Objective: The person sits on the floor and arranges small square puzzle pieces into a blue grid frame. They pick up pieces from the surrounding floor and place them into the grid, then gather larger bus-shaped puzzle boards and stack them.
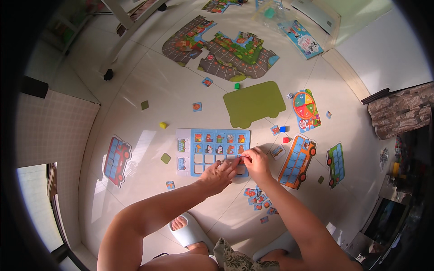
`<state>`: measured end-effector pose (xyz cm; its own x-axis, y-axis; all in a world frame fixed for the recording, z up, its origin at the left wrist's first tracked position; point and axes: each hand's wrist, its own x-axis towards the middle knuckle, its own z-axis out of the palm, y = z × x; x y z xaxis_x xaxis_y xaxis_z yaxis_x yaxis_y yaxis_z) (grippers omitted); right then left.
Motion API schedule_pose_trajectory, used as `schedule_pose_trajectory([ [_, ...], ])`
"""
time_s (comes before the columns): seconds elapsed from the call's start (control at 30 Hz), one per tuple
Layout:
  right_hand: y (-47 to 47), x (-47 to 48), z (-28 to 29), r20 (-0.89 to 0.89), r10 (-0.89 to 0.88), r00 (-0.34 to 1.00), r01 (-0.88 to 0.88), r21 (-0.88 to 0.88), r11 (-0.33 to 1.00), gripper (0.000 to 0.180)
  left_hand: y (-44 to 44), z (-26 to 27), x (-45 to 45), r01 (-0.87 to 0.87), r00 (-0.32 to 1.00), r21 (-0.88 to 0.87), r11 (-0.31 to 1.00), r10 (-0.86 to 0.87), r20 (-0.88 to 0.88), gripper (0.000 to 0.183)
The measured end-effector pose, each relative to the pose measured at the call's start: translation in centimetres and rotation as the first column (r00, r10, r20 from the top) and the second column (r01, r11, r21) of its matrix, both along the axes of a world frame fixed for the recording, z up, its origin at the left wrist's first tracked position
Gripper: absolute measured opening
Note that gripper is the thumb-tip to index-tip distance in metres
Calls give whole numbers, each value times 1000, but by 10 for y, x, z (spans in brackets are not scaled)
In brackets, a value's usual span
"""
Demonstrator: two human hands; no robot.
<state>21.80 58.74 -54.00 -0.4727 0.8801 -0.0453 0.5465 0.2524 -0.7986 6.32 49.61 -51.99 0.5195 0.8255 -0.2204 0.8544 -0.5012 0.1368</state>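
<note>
A blue cardboard game board (247, 142) lies on the floor before me. Its two upper rows hold small animal picture tiles, and several cut-out squares in the lower rows show the pale floor colour. My left hand (218, 178) rests palm down over the lower rows with its fingers spread. At the board's right edge, my right hand (256, 165) pinches a small reddish picture tile (241, 160) over a third-row slot; the fingers partly cover it. Below the board, a loose pile of animal tiles (257, 199) lies close to my right forearm.
An orange cardboard bus (295, 162), a green bus (335, 166) and a red bus (117, 162) lie around the board. Beyond it are a green bus-shaped card (256, 105), a number spinner (305, 108), road puzzle pieces (237, 57) and a box (301, 40). Small cubes and tiles are scattered about.
</note>
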Motion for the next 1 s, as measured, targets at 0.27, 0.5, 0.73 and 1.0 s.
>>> schedule_pose_trajectory([
  [0.27, 0, 57, 24, 69, 156, 985, -162, 93, 982, 13, 4, -2, -1, 16, 1000, 60, 998, -15, -19, 54],
  [0.5, -28, 112, 35, 220, 303, 927, -312, 7, 950, 14, 5, -5, -1, 12, 1000, 37, 999, -11, -20, 60],
  [0.73, -57, 89, 21, 335, 108, 936, -96, -52, 994, 26, 12, -2, -17, 15, 990, 34, 999, -20, 139, 60],
  [1.0, -40, 84, 50, 71, 79, 994, -61, -232, 971, 21, 3, 2, -22, -61, 956, -82, 995, 81, 282, 48],
])
